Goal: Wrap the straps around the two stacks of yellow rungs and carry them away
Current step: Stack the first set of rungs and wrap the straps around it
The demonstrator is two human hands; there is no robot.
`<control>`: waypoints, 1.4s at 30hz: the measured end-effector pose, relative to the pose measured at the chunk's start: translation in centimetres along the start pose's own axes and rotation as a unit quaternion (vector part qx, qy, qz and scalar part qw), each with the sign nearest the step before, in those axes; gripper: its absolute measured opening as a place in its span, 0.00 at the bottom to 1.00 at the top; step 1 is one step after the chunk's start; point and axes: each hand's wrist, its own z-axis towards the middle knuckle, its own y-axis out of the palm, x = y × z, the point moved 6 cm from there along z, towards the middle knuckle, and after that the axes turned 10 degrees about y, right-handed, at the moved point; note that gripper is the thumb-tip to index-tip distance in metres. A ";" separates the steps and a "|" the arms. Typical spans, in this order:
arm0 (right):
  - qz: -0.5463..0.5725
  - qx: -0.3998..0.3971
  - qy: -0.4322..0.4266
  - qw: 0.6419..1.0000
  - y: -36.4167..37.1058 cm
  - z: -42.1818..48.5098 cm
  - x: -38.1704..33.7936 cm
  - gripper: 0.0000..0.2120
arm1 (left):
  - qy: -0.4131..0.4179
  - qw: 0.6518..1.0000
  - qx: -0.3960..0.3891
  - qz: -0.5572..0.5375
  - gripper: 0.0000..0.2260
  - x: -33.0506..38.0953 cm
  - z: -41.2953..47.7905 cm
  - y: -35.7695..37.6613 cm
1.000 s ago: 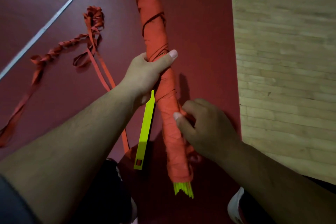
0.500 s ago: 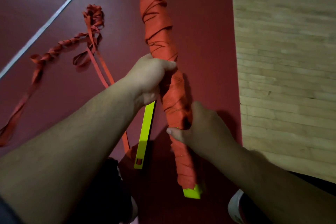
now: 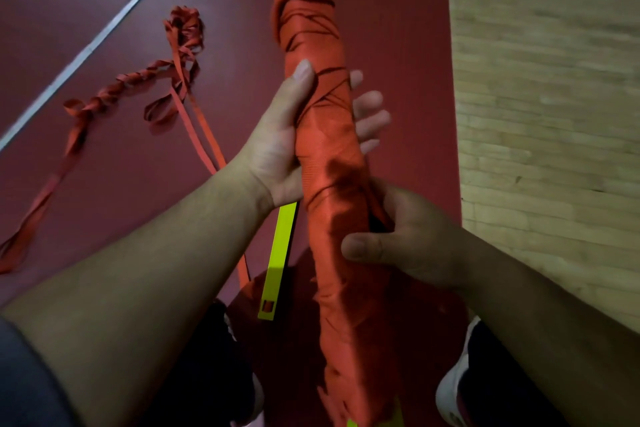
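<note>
A long bundle of yellow rungs wrapped in orange strap (image 3: 329, 156) runs from the top of the view down past the bottom edge, lifted off the floor. My left hand (image 3: 287, 139) grips it near the middle, thumb on the near side and fingertips showing past its right edge. My right hand (image 3: 401, 239) holds it lower down, thumb across the front. A sliver of yellow rung end (image 3: 353, 422) peeks out at the bottom. A single yellow rung (image 3: 278, 260) lies on the floor beside the bundle, partly hidden by my left wrist.
A loose orange strap (image 3: 145, 80), twisted and looped, trails over the dark red floor mat (image 3: 104, 166) to the left. A wooden floor (image 3: 547, 114) lies to the right. My shoes (image 3: 453, 388) show at the bottom edge.
The bundle has come up closer to the camera and its top now runs out of view. My left hand turned palm up under it; my right hand shifted its hold lower.
</note>
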 end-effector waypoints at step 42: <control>-0.370 0.253 0.087 0.889 0.8 -0.5 1.3 0.34 | -0.010 0.946 0.282 0.156 0.02 0.7 1.0 -4.8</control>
